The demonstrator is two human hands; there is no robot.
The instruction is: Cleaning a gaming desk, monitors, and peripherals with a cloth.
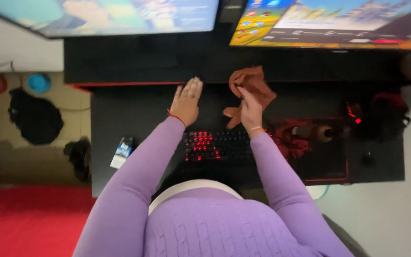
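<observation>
Black desk (134,109) is carrying a red-lit keyboard (215,145) beneath two monitors. Left hand (186,101) is lying flat, fingers spread, holding nothing. Right hand (249,107) is pinching a brown cloth (253,85) just behind the keyboard.

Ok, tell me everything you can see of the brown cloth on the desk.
The brown cloth looks soft and thin, a rusty brown, crumpled into loose folds with one corner trailing down toward the black keyboard with red backlit keys. It lies on the black desk just below the monitors. The right hand grips it, bunching part of it up. The left hand lies flat on the desk beside it, not touching it.
</observation>
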